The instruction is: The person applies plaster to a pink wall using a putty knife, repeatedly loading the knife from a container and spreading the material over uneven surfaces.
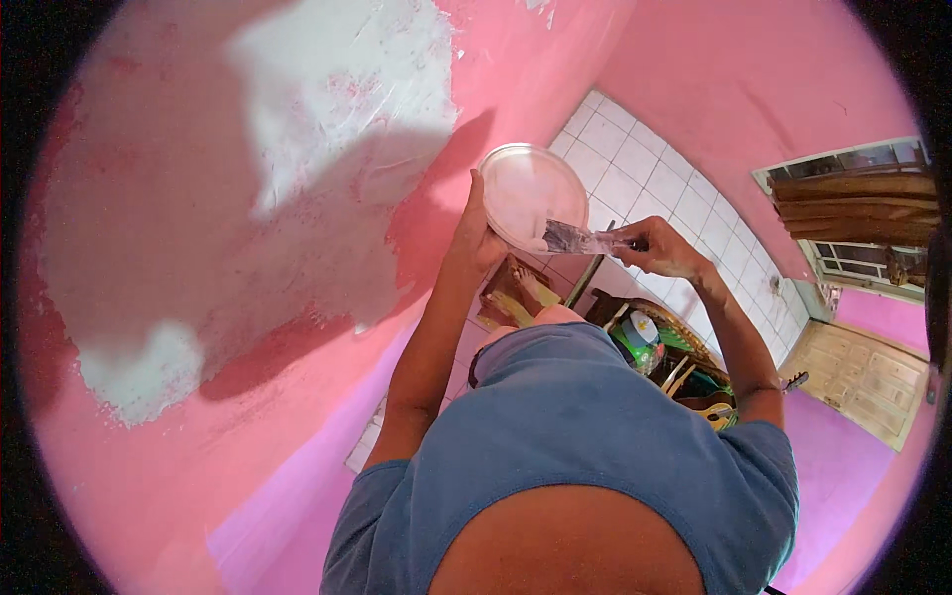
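My left hand [481, 233] grips the rim of a round, pale lid [531, 188] from its left side, thumb up along the edge. Whitish paste coats part of the lid's face. In my right hand [659, 248] is a putty knife [570, 238], held by its handle with the fingers closed. Its smeared metal blade lies at the lid's lower right edge, apparently touching it. To the left, the pink wall [436, 248] carries a large, rough-edged patch of white putty [342, 89], partly in my shadow.
My bare feet [531, 288] stand on a brown support above the tiled floor. Near my right side are a green-labelled container [640, 337] and a guitar [716, 412]. White tiles [645, 159] cover the surface ahead. A window with a brown curtain [853, 208] and a wooden door [853, 372] are at right.
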Tool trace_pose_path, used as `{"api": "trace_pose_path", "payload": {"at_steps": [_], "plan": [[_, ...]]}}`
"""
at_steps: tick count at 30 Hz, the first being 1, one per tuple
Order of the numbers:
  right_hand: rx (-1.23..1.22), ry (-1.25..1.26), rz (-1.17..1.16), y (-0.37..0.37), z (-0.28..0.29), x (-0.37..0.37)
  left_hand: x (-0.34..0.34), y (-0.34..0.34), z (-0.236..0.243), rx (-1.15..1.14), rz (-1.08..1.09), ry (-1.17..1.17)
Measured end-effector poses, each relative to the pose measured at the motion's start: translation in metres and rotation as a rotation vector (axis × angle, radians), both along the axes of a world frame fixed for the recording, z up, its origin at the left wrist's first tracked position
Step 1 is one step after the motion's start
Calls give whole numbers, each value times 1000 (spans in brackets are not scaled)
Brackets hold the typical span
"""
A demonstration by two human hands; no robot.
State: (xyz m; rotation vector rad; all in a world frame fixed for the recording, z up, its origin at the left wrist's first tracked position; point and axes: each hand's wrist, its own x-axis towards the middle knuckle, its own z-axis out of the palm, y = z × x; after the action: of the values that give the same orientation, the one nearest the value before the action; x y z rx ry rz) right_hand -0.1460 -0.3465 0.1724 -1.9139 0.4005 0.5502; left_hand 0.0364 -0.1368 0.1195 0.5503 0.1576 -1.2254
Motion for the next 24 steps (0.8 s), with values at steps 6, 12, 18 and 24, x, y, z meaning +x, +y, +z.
{"api": "trace_pose_path", "payload": {"at_steps": [6,12,18,24], "plan": [[48,-170,-8,3,-17,-2,0,-3,-16,12,-56,26],[-19,-195,15,14,-19,5,-3,-5,-18,95,-78,-4],[212,-154,-236,51,-11,16,1,18,-19,57,52,-134],[151,-417,-137,22,-12,9,3,35,-11,-153,109,-336]]}}
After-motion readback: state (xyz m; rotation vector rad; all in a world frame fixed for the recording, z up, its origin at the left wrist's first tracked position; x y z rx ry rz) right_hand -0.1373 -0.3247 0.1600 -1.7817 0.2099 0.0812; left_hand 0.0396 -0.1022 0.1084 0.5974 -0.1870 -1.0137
